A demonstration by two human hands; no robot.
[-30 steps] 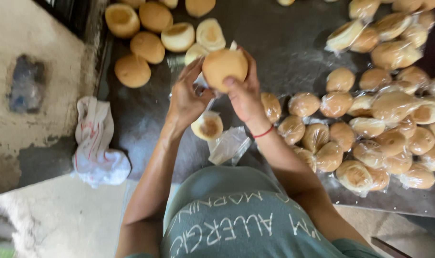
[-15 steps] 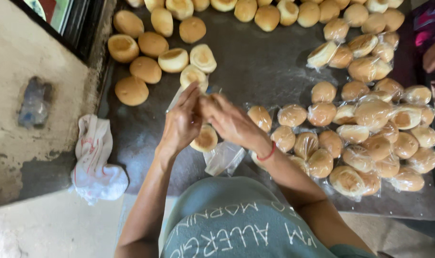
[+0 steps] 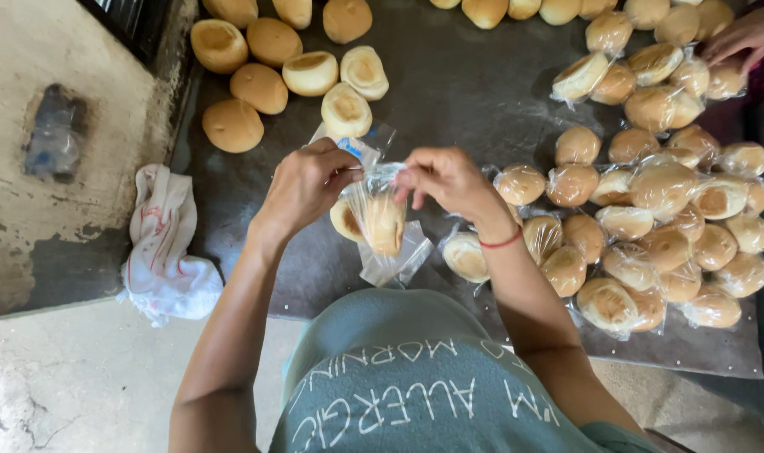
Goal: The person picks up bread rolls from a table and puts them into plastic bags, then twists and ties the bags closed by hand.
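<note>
- Left hand (image 3: 305,186) and right hand (image 3: 442,178): fingers clamped on bag (image 3: 380,220) mouth, bun (image 3: 385,223) inside.
- Judgement: keep bag taut above desk (image 3: 449,92); twist evenly.

Clear plastic bag (image 3: 380,216) with a bun inside, pinched at its top between left hand (image 3: 305,186) and right hand (image 3: 446,178). Empty clear bags (image 3: 392,263) lying flat just beneath. Heap of clear-wrapped buns (image 3: 660,220) piled at right.

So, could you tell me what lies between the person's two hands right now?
In the head view, the left hand and right hand both pinch the top of a clear plastic bag, with a bread roll hanging inside it.
</note>
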